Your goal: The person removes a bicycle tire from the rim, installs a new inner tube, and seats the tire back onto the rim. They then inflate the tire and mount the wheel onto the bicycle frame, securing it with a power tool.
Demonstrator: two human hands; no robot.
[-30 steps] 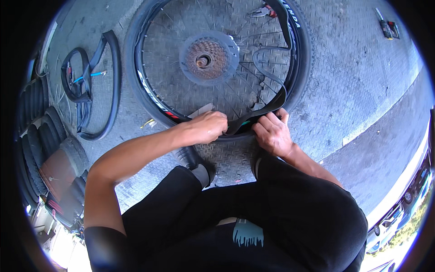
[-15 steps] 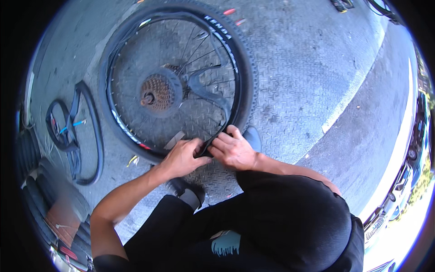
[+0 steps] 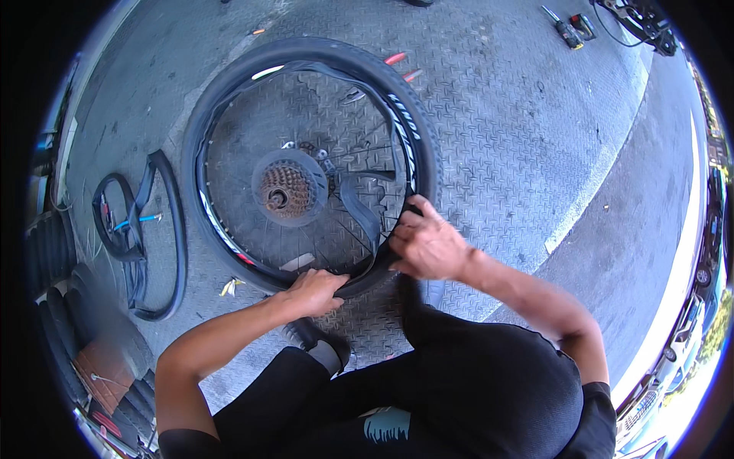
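A bicycle wheel with a black knobbly tyre leans low in front of me, its near edge by my feet. My left hand grips the tyre at its near edge, fingers over the rim side and thumb below. Farther right along the tyre, my right hand has its fingers curled over the tyre and rim. Between the hands the tyre edge meets the rim. A flat, limp inner tube hangs out across the spokes. At the hub sits a rusty cassette with a clear disc behind it.
Another inner tube lies looped on the left, near a blue-handled tool. Red-handled pliers lie beyond the wheel. A power tool rests at the far right. Stacked tyres stand at left. The floor is patterned metal plate.
My right hand has slid right and up along the tyre, away from my left hand. My left hand has flattened onto the near edge. The wheel appears lower in view.
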